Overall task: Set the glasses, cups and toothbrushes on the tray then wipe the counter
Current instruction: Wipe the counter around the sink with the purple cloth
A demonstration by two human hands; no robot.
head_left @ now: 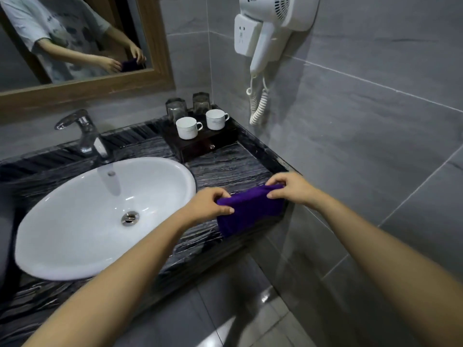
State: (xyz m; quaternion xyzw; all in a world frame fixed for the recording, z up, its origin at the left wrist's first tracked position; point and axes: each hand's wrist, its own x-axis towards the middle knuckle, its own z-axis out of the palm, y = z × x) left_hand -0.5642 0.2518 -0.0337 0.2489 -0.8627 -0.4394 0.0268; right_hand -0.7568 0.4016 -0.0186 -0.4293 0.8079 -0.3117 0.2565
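**Marble worktop: wiping stage reached, tray loaded**

Marble worktop (225,169) is seen bare beside the basin (100,216); no wipe marks can be judged. On the dark tray (208,144) at the back corner, two glasses (176,110) and two white cups (188,127) are already set. Toothbrushes cannot be made out. The purple cloth (248,209) is held at the worktop's front edge, pinched by the left hand (210,204) and the right hand (288,189), fingers clenched on it. Wiping is judged to remain.
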